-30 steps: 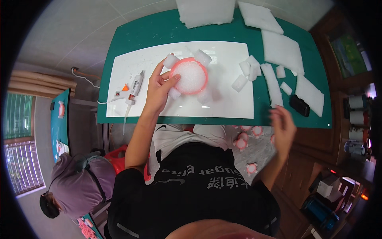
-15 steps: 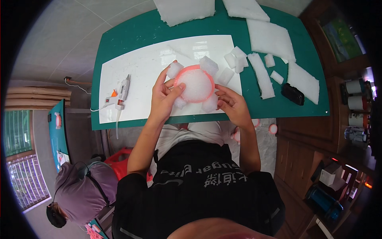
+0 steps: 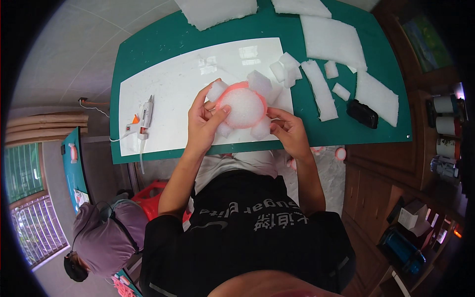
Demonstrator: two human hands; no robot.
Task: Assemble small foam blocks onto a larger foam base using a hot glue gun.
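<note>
Between my hands is a round white foam piece with a pink rim [image 3: 241, 108], held up over the near part of a white sheet. Several white foam chunks stick out around its rim, one of them a foam block [image 3: 259, 83] at the upper right. My left hand [image 3: 205, 119] grips the left side, its thumb lying on the white face. My right hand [image 3: 288, 129] pinches at the lower right edge, beside another foam chunk [image 3: 260, 128]. Some of its fingertips are hidden behind the piece. To the left, a glue gun [image 3: 144, 119] lies on the white sheet [image 3: 168, 94].
Small foam blocks [image 3: 288, 69], a foam strip [image 3: 319, 90] and larger foam sheets [image 3: 332, 42] lie on the green table [image 3: 143, 49]. A black case [image 3: 362, 114] sits near its right end. Someone in a purple top [image 3: 105, 235] is at the lower left; round pink-rimmed pieces [image 3: 340, 154] lie on the floor.
The table and the things on it have shifted slightly left and up in the picture. Both hands keep the same hold on the round foam piece.
</note>
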